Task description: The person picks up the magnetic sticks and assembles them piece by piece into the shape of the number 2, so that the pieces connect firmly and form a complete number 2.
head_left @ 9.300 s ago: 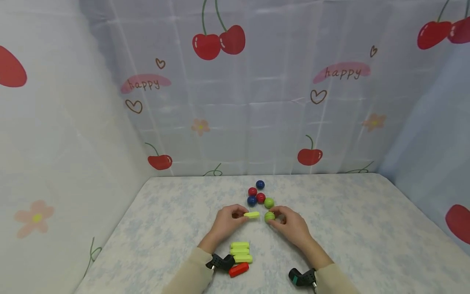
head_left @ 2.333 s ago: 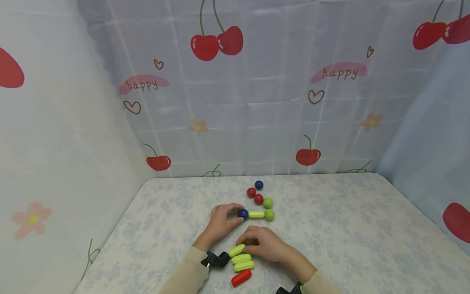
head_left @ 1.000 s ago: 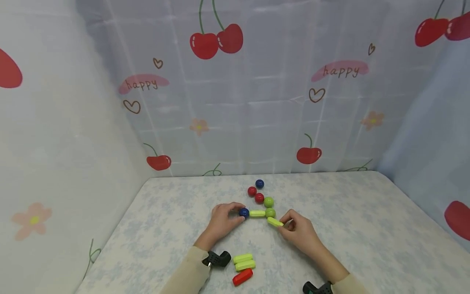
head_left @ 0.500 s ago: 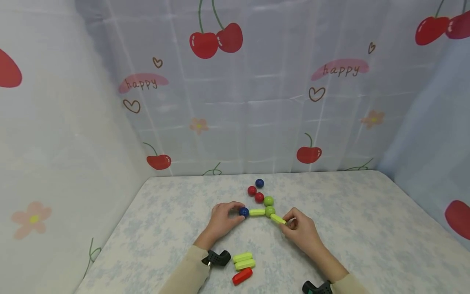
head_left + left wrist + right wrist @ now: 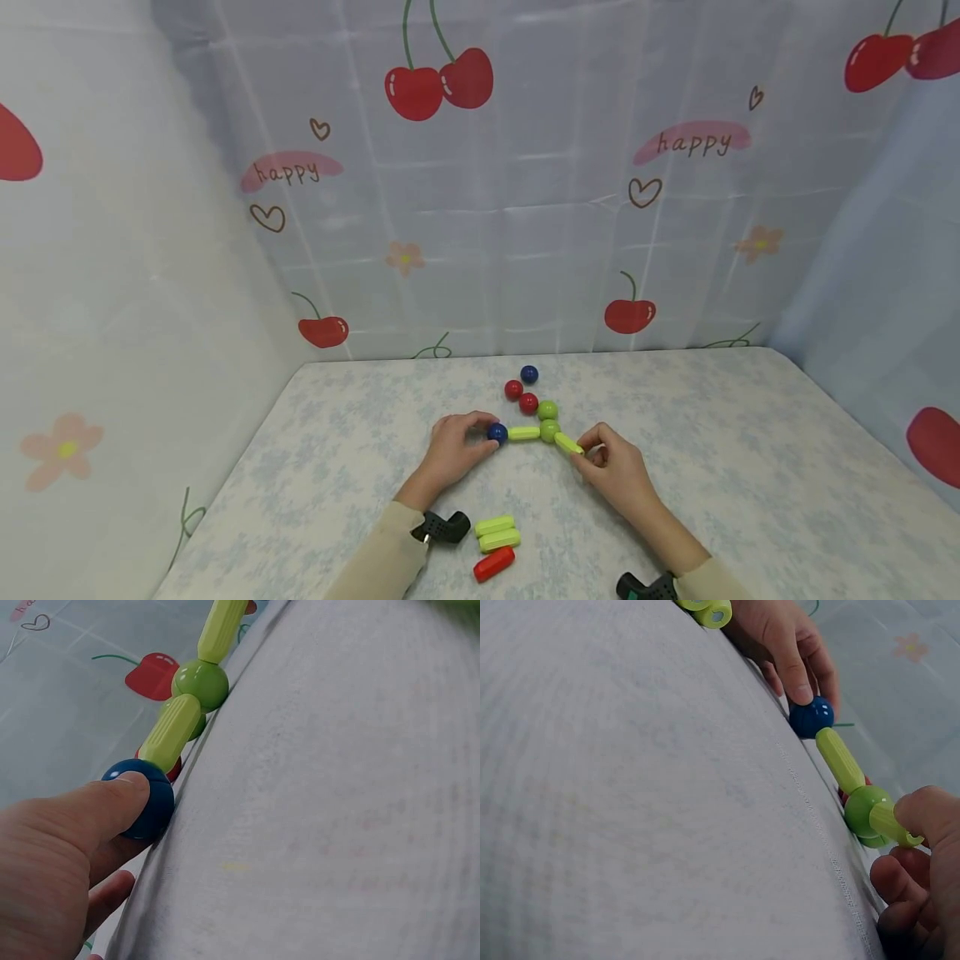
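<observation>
Ball-and-rod chain rests on a pale, blue-mottled counter, walled at back and sides by cherry-printed sheeting. The left hand pinches the blue ball at one end; the right hand pinches the slanting yellow-green rod at the other, a green ball between.
</observation>
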Demonstrator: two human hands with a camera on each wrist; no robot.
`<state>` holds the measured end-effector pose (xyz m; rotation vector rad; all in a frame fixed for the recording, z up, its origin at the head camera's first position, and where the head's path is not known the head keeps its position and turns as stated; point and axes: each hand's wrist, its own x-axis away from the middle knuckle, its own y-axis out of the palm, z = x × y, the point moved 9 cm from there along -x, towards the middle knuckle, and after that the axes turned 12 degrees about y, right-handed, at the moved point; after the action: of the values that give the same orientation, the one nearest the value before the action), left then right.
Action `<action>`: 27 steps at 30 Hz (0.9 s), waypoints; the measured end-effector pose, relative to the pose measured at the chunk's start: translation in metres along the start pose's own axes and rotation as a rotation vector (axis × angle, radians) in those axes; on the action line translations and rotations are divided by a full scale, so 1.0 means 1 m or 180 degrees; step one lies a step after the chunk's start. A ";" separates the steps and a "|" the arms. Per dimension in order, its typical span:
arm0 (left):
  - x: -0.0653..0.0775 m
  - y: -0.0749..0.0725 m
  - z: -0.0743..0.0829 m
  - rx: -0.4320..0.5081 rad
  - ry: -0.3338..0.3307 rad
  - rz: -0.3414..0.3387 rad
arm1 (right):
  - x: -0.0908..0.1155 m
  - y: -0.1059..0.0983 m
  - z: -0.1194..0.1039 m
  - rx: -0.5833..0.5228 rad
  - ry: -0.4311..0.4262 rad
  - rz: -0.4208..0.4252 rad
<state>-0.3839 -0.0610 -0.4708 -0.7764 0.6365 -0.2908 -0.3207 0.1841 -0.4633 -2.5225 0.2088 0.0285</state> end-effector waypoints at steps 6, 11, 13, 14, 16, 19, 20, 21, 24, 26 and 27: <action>0.000 -0.001 0.001 -0.0013 0.0037 0.0017 | 0.000 0.005 -0.002 -0.0068 -0.0127 -0.0135; 0.000 -0.002 0.002 0.0030 0.0024 0.0028 | 0.003 0.010 -0.006 -0.0086 -0.0262 -0.0265; 0.000 -0.002 0.002 0.0023 0.0027 0.0035 | 0.003 0.011 -0.008 -0.0077 -0.0299 -0.0299; 0.000 -0.002 0.003 0.0020 0.0037 0.0041 | 0.004 0.012 -0.008 -0.0067 -0.0317 -0.0314; 0.000 -0.002 0.003 -0.0001 0.0047 0.0040 | 0.004 0.013 -0.009 -0.0039 -0.0366 -0.0348; -0.001 -0.002 0.004 -0.0008 0.0071 0.0045 | 0.005 0.014 -0.010 0.0031 -0.0435 -0.0379; -0.001 -0.002 0.003 0.0001 0.0069 0.0043 | 0.005 0.014 -0.010 0.0057 -0.0445 -0.0379; -0.001 -0.002 0.003 0.0000 0.0060 0.0037 | 0.005 0.014 -0.010 0.0081 -0.0452 -0.0389; 0.000 -0.002 0.003 0.0021 0.0056 0.0038 | 0.005 0.016 -0.010 0.0175 -0.0464 -0.0412; 0.000 -0.002 0.003 0.0017 0.0056 0.0036 | 0.005 0.017 -0.010 0.0219 -0.0470 -0.0428; 0.001 -0.002 0.003 0.0019 0.0050 0.0033 | 0.005 0.017 -0.010 0.0238 -0.0475 -0.0436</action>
<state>-0.3817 -0.0610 -0.4680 -0.7656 0.6539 -0.2895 -0.3183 0.1641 -0.4656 -2.4415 -0.0228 0.1507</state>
